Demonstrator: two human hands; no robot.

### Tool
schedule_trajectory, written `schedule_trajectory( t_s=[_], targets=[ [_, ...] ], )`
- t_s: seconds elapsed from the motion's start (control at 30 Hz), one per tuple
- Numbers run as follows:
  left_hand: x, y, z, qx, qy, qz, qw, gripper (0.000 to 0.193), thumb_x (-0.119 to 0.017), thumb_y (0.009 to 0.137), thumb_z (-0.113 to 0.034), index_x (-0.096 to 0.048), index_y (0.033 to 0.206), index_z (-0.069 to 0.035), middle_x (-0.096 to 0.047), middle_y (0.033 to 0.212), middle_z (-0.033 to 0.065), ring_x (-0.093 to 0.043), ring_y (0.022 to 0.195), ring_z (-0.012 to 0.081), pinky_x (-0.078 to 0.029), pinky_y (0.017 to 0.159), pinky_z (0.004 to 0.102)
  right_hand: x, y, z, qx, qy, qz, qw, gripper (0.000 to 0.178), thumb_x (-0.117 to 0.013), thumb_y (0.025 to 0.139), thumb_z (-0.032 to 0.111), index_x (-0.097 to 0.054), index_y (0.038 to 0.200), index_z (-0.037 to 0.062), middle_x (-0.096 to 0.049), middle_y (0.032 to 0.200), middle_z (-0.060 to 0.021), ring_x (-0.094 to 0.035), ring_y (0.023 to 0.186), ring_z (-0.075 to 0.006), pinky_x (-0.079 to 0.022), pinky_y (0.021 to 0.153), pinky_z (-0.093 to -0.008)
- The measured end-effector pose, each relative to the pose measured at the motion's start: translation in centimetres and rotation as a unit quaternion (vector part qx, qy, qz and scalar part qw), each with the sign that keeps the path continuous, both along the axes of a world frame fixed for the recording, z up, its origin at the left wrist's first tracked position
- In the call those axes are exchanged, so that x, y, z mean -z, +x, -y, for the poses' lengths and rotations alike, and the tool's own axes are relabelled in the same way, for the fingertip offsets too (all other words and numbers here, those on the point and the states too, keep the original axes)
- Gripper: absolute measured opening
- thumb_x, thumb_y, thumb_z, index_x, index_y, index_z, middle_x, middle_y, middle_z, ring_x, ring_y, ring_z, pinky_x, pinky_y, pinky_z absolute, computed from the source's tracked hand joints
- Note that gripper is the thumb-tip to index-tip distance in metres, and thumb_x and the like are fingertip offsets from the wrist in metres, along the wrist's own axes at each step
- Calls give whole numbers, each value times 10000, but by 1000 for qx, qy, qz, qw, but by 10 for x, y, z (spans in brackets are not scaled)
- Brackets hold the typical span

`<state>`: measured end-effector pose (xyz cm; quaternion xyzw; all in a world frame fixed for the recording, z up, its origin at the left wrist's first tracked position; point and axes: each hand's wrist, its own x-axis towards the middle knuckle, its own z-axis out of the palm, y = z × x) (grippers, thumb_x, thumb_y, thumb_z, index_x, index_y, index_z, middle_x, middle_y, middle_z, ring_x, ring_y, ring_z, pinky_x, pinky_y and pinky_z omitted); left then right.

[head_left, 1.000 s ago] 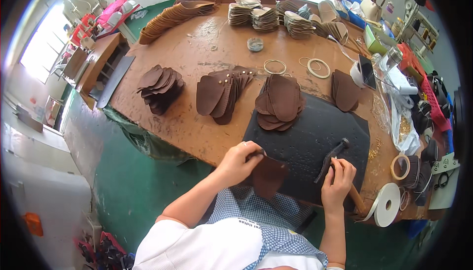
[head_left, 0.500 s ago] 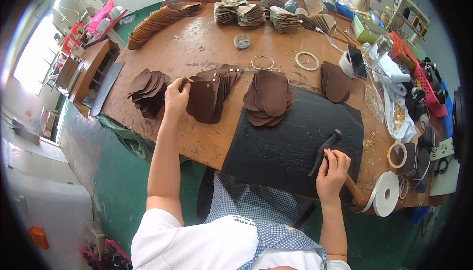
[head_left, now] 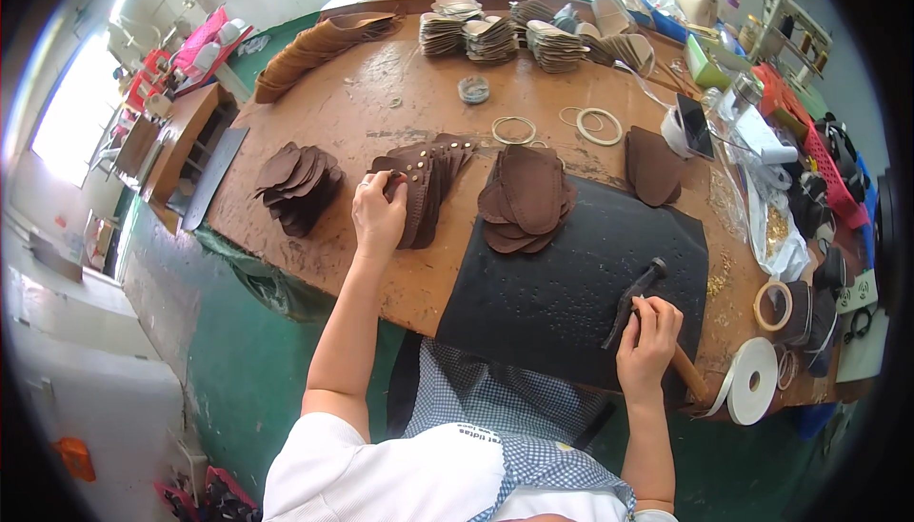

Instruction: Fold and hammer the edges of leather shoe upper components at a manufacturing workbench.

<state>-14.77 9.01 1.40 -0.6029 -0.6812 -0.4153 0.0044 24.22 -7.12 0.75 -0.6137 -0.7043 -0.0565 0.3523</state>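
- Brown rounded pieces (head_left: 427, 200), fanned out and dotted with metal studs along their top ends, lie left of centre in the frame as a worker's left hand (head_left: 379, 219) reaches them.
- Bent and drawn close together, the left fingers meet the pile at its upper left edge; whether they grasp a piece cannot be told.
- At lower right, the right hand (head_left: 649, 341) curls its fingers over a hammer (head_left: 644, 284), near where wooden handle meets dark head; whether they grip it cannot be told.
- Beneath the hammer, a pitted black mat (head_left: 543, 298) covers the near edge of a scuffed brown counter (head_left: 352, 131).
- Further brown piles sit at left (head_left: 297, 184), at centre (head_left: 528, 193) and right of centre (head_left: 652, 165); pale stacks (head_left: 490, 38) crowd the top of the frame.
- A phone (head_left: 694, 126) stands at upper right, a white tape roll (head_left: 752, 405) at lower right.
- Green floor (head_left: 257, 351) spreads across the lower left; a bright window (head_left: 81, 108) glares at upper left.
- The studded pieces extend rightward from the left fingertips, well apart from the right fingers.
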Motion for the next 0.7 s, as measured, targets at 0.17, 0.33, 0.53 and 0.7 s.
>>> schedule_trajectory(
  t_s=[0.17,0.33,0.53,0.7],
  targets=[
    [-9,50,-1,91,-85,42,991,181,-704,876,-159,-721,1001,-29,-674,985,154,-638,957,348,-503,842,423,1,-3,-3,-4,2,8,1000,267,-659,830,-50,-649,1092,3,-564,1080,-139,-555,1043,-340,-493,906,-443],
    [-10,113,-37,148,-9,-28,989,301,-746,845,-241,-724,1065,-37,-677,1013,181,-634,1010,365,-507,868,447,2,5,0,19,20,11,1000,264,-667,816,-53,-665,1072,13,-578,1051,-129,-568,1018,-335,-499,884,-434],
    [-16,126,-70,164,-76,-166,969,428,-786,793,-338,-722,1089,-36,-682,1091,188,-606,1095,377,-491,951,462,0,13,-5,-24,-1,-127,992,201,-683,841,-53,-662,1029,17,-615,1046,-112,-614,960,-297,-523,814,-390],
    [-20,128,-76,184,-115,-148,965,428,-805,779,-317,-710,1062,-11,-676,1111,181,-597,1092,382,-481,962,448,-20,92,-6,111,-87,-218,966,103,-640,920,-20,-686,1010,3,-679,942,-106,-670,806,-199,-539,701,-313]
  ],
)
